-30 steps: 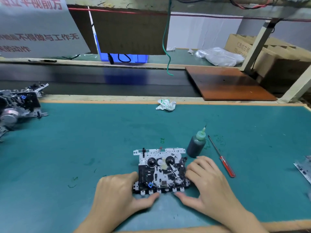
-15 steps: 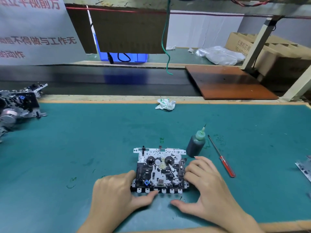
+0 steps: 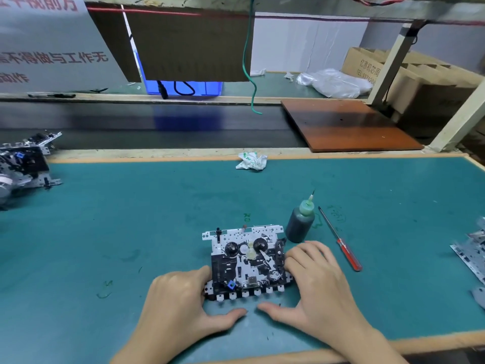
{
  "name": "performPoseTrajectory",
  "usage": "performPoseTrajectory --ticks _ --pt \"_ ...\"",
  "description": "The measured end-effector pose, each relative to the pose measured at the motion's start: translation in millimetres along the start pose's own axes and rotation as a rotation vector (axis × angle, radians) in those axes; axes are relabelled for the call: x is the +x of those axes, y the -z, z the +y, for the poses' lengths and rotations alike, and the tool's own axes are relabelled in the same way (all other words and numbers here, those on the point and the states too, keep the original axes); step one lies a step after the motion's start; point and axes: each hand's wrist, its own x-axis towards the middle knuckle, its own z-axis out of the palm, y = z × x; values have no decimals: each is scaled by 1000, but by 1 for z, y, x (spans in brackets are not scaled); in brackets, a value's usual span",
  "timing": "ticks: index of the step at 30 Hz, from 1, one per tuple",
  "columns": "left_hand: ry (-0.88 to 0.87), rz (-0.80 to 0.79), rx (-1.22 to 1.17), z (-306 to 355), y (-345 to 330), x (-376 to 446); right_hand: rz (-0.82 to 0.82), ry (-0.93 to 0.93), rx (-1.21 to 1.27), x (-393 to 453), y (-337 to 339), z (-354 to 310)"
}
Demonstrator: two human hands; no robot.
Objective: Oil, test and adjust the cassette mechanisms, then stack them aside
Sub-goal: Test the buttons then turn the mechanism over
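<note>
head view: one mechanism (image 3: 248,261) lies flat on the green bench (image 3: 131,232), near the front edge, a bit right of centre, its key row facing the person. left hand (image 3: 181,300) sits against its left side, fingers (image 3: 202,274) curled along the left edge, thumb (image 3: 231,315) stretched out on the mat just in front of the keys; looks like a side grip, but how firm, can't tell. right hand (image 3: 312,287) mirrors it on the right side, fingers (image 3: 294,258) bent onto the right edge and the black parts there, thumb (image 3: 273,308) flat on the mat pointing at the other thumb, tips close but apart. dark oil bottle (image 3: 299,224) with green nozzle stands upright just beyond the mechanism's far right corner, near the right hand's fingertips. red-handled screwdriver (image 3: 341,241) lies on the mat just right of the bottle, tip pointing away. pile of mechanisms (image 3: 23,164) at the far left edge of the bench, well apart. more metal parts (image 3: 469,250) at the right edge, cut off by the frame. crumpled wrapper (image 3: 251,161) at the back of the mat. behind the bench a dark conveyor (image 3: 157,130), a brown board (image 3: 346,124), cardboard boxes (image 3: 409,77), a plastic bag (image 3: 333,82), a hanging green wire (image 3: 249,61) and a sign (image 3: 47,48) with red text.
</note>
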Motion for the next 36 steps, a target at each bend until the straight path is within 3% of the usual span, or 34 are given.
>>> performPoseTrajectory --ticks 4,11,21,29,36 --pt "-112 -21 -1 -1 3 1 44 -64 -48 -1 -2 -3" --pt "-67 1 -15 -2 1 -2 -5 95 -36 2 1 11" --pt "-109 191 136 -7 0 -3 8 118 147 -3 2 8" --pt "-206 60 72 -12 4 -2 40 110 27 -4 2 8" --pt "-173 217 109 -9 -1 0 24 76 96 -3 1 4"
